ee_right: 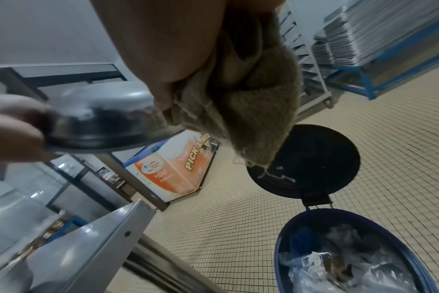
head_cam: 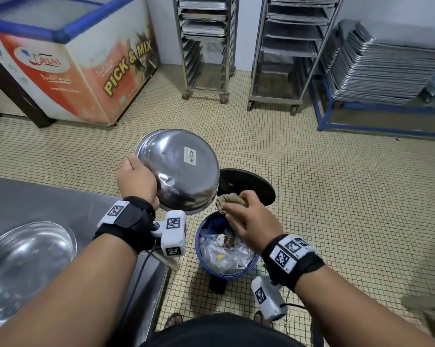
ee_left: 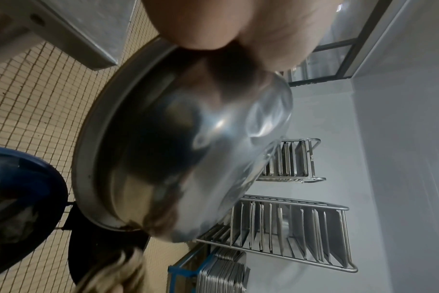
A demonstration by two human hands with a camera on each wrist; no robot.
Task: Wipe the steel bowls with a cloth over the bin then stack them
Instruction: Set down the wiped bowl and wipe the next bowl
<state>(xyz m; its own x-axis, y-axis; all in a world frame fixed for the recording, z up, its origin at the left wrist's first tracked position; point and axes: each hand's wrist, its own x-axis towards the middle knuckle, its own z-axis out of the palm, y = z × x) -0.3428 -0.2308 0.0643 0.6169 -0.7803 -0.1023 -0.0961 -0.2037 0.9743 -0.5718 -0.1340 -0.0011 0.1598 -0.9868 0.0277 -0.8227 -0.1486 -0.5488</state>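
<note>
My left hand [head_cam: 133,175] grips the rim of a steel bowl [head_cam: 183,169] turned bottom-up toward me, a barcode sticker on its base, held over the far edge of the blue bin [head_cam: 201,254]. The same steel bowl [ee_left: 178,150] fills the left wrist view, and its rim [ee_right: 108,123] shows at the left of the right wrist view. My right hand [head_cam: 249,219] holds a crumpled brown cloth [head_cam: 230,200] just below the bowl's lower rim, above the bin. The cloth [ee_right: 248,103] hangs bunched from my fingers. A second steel bowl [head_cam: 23,261] lies open on the counter at the left.
The bin's black lid [head_cam: 246,186] stands open behind it; rubbish and plastic fill the bin [ee_right: 351,257]. A steel counter [head_cam: 61,204] runs along my left. Beyond are a chest freezer [head_cam: 81,71], two tray racks [head_cam: 206,46] and stacked trays [head_cam: 386,68] on a blue frame.
</note>
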